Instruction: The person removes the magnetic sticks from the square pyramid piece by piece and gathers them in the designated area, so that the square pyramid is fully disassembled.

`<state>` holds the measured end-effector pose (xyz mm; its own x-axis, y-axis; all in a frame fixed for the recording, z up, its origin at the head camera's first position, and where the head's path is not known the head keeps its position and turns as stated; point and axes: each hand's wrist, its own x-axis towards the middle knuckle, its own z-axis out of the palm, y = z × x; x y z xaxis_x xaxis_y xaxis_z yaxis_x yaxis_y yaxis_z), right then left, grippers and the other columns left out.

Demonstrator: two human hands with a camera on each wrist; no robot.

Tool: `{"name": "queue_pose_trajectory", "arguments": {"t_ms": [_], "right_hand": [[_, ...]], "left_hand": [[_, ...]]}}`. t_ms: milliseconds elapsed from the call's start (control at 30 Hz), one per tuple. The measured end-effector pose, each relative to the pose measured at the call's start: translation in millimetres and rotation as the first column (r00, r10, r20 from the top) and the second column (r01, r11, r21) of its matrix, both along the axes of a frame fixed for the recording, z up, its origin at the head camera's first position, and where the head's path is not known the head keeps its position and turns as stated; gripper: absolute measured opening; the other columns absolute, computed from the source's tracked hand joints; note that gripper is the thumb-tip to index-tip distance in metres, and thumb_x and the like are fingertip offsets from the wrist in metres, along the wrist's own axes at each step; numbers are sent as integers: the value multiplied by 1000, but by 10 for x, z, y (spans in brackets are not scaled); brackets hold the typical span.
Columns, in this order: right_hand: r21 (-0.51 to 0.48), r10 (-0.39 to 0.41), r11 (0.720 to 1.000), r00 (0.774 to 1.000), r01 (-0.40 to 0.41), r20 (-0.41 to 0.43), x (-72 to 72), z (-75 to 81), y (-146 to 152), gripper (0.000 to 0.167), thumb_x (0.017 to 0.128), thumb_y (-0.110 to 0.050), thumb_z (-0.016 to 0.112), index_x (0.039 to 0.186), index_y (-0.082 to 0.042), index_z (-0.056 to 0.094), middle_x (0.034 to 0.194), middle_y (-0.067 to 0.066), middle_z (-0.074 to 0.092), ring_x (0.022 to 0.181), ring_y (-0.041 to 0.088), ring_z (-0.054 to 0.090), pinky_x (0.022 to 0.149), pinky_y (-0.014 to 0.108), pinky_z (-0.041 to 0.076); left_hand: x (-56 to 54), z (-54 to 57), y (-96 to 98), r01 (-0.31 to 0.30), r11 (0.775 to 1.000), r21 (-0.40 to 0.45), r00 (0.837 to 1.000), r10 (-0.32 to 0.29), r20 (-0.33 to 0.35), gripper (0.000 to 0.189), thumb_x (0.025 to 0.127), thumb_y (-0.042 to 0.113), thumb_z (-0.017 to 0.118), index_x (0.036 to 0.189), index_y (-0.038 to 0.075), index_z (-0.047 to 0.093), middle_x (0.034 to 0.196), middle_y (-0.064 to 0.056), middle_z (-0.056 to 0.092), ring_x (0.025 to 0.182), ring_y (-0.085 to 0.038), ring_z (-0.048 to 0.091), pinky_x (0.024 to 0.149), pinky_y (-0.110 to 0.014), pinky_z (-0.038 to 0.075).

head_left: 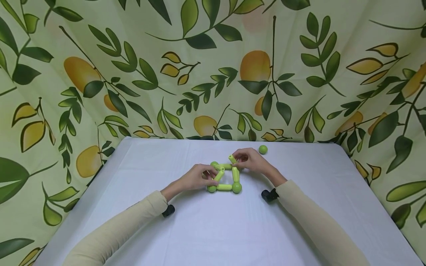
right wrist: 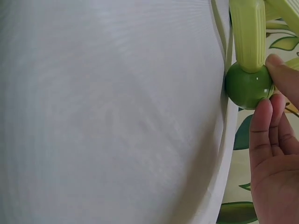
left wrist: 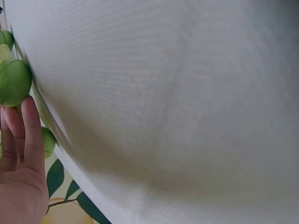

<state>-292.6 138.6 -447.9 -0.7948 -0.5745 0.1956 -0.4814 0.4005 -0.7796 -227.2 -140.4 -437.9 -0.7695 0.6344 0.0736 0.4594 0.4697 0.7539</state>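
Note:
A square of light green rods [head_left: 224, 187] joined by green balls lies on the white table. At its near left corner, my left hand [head_left: 196, 176] holds a green ball [left wrist: 15, 83], fingertips against it; the thumb is hidden in the left wrist view. From that corner a rod [head_left: 219, 174] slants upward. My right hand [head_left: 250, 160] pinches the far right corner's green ball [right wrist: 249, 86] between thumb and fingers. Another rod [head_left: 232, 159] sticks up there. The near right ball [head_left: 236, 187] and far left ball [head_left: 214, 164] are untouched.
A loose green ball [head_left: 263, 149] lies behind the right hand, close to the table's far edge. A leaf-and-fruit patterned cloth [head_left: 213, 74] hangs behind the white-covered table [head_left: 213, 229]. Black devices [head_left: 269, 195] sit at both wrists.

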Motion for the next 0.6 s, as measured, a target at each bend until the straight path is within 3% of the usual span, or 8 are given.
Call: {"name": "queue_pose_trajectory", "arguments": {"t_ms": [367, 600], "right_hand": [[-99, -9, 995, 1000, 11, 27, 7, -16, 142, 23, 83, -8, 86, 104, -4, 75, 89, 4, 68, 80, 23, 61, 70, 28, 52], [-99, -69, 992, 997, 72, 37, 133, 67, 435, 28, 84, -4, 84, 108, 0, 70, 97, 7, 67, 86, 22, 63, 76, 27, 55]], "left_hand": [[15, 3, -1, -4, 1000, 7, 1000, 4, 5, 23, 88, 13, 82, 106, 4, 72, 93, 2, 66, 82, -12, 60, 78, -28, 55], [17, -4, 6, -11, 1000, 6, 1000, 11, 8, 24, 88, 13, 82, 108, 4, 72, 94, 2, 66, 83, -12, 61, 78, -28, 55]]}}
